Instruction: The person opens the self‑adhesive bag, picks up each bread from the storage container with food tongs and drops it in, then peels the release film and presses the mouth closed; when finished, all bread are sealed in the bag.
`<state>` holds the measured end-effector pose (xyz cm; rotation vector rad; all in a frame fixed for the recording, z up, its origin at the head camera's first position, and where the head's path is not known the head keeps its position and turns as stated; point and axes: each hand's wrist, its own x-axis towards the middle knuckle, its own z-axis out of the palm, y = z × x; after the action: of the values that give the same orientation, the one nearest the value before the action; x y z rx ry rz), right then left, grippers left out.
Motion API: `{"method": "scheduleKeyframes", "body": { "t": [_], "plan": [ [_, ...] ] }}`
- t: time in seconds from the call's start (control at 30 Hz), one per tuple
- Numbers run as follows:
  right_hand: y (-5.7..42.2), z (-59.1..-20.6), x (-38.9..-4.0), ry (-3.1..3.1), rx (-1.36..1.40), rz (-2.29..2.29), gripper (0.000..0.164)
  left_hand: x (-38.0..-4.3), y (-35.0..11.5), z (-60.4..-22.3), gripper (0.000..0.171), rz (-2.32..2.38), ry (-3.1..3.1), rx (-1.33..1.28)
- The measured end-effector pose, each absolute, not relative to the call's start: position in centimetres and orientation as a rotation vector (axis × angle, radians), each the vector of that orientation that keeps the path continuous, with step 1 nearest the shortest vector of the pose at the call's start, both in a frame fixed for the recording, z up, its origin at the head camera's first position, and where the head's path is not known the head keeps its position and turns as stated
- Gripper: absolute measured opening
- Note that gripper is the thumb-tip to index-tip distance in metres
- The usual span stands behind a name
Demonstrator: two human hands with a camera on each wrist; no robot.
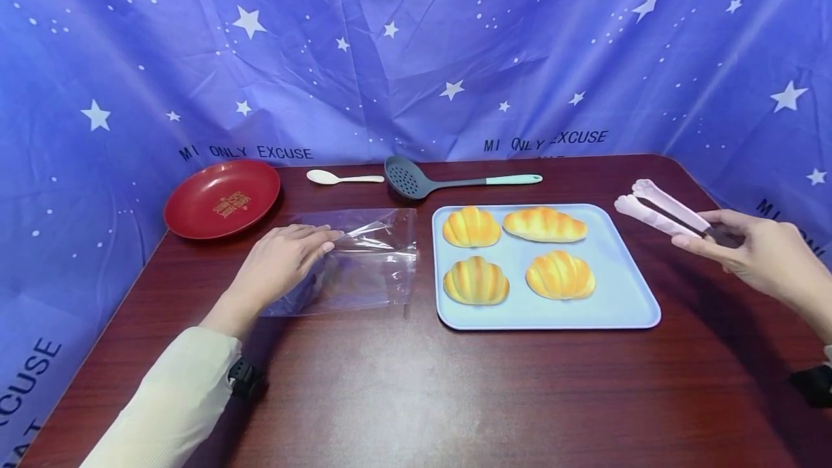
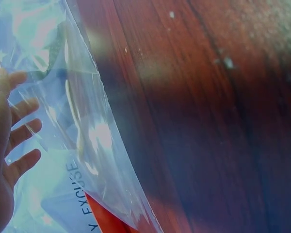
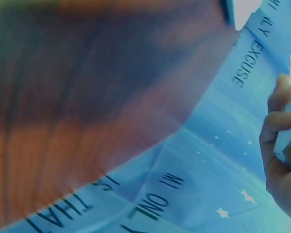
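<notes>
My left hand (image 1: pixel 286 255) lies over the left part of a clear plastic bag (image 1: pixel 373 258) on the table, its fingers extended toward the right. In the left wrist view, the fingers (image 2: pixel 22 133) spread against the clear film. At the far right, my right hand (image 1: pixel 757 248) grips pale pink tongs (image 1: pixel 663 211) near their hinge end, thumb on one side and fingers on the other. The tong arms stand apart, tips pointing left and holding nothing. Left of them, a light blue tray (image 1: pixel 624 291) carries several bread rolls, among them a long roll (image 1: pixel 544 224) and a croissant-shaped roll (image 1: pixel 560 275).
A red plate (image 1: pixel 195 201) with gold marks sits at the back left. Along the back edge lie a cream spoon (image 1: pixel 338 178) and a dark slotted ladle (image 1: pixel 412 180) with a mint handle. A blue star-patterned cloth (image 1: pixel 390 78) hangs behind the table.
</notes>
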<state>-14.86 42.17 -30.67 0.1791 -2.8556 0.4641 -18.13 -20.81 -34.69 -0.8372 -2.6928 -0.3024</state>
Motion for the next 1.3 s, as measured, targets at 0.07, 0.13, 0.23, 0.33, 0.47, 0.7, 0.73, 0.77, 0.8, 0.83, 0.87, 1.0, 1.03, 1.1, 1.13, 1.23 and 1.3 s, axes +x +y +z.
{"method": "scheduleKeyframes", "body": {
  "t": [0.07, 0.13, 0.23, 0.33, 0.47, 0.7, 0.73, 0.77, 0.8, 0.83, 0.87, 1.0, 1.03, 1.1, 1.13, 1.23, 1.3],
  "plan": [
    [42.1, -30.1, -14.8, -2.872, 0.216, 0.464, 0.046, -18.1, -20.8, -34.7, 0.030, -0.305, -2.692, -0.836],
    [42.0, -29.7, -14.7, -2.877, 0.258, 0.463, 0.045, -18.2, -20.8, -34.7, 0.029, -0.308, -2.684, -0.840],
    [41.8, -29.2, -14.7, -2.865, 0.311, 0.435, 0.046, -18.2, -20.8, -34.8, 0.029, -0.310, -2.665, -0.850],
    [41.4, -28.9, -14.8, -2.864, 0.384, 0.389, 0.049, -18.3, -20.8, -34.9, 0.029, -0.312, -2.654, -0.853],
    [40.3, -28.8, -15.0, -2.895, 0.493, 0.332, 0.053, -18.3, -20.9, -34.9, 0.030, -0.310, -2.658, -0.847],
    [38.0, -29.3, -14.7, -2.898, 0.678, 0.337, 0.053, -18.3, -20.8, -34.8, 0.032, -0.297, -2.659, -0.840],
    [37.7, -29.4, -14.7, -2.893, 0.701, 0.332, 0.053, -18.3, -20.8, -34.8, 0.031, -0.297, -2.659, -0.841],
    [37.5, -29.6, -14.7, -2.887, 0.726, 0.329, 0.052, -18.3, -20.8, -34.8, 0.031, -0.299, -2.659, -0.841],
    [37.4, -29.6, -14.7, -2.888, 0.734, 0.321, 0.052, -18.3, -20.8, -34.9, 0.031, -0.297, -2.661, -0.841],
    [37.2, -29.7, -14.7, -2.893, 0.738, 0.306, 0.052, -18.3, -20.8, -34.9, 0.031, -0.296, -2.661, -0.841],
    [37.0, -29.7, -14.7, -2.899, 0.738, 0.291, 0.052, -18.3, -20.8, -34.9, 0.031, -0.297, -2.662, -0.841],
    [36.5, -29.9, -14.9, -2.878, 0.770, 0.226, 0.054, -18.3, -20.8, -34.9, 0.032, -0.287, -2.670, -0.838],
    [36.5, -29.9, -14.9, -2.867, 0.789, 0.218, 0.054, -18.3, -20.8, -34.9, 0.032, -0.287, -2.671, -0.838],
    [36.4, -29.9, -15.0, -2.841, 0.821, 0.196, 0.055, -18.3, -20.8, -34.9, 0.032, -0.291, -2.673, -0.838],
    [36.4, -29.9, -15.1, -2.836, 0.826, 0.181, 0.055, -18.3, -20.8, -34.9, 0.032, -0.295, -2.673, -0.838],
    [36.3, -29.9, -15.2, -2.844, 0.827, 0.138, 0.056, -18.3, -20.7, -34.8, 0.031, -0.301, -2.672, -0.840],
    [36.2, -29.9, -15.3, -2.866, 0.818, 0.108, 0.057, -18.3, -20.7, -34.8, 0.030, -0.302, -2.675, -0.838]
  ]
}}
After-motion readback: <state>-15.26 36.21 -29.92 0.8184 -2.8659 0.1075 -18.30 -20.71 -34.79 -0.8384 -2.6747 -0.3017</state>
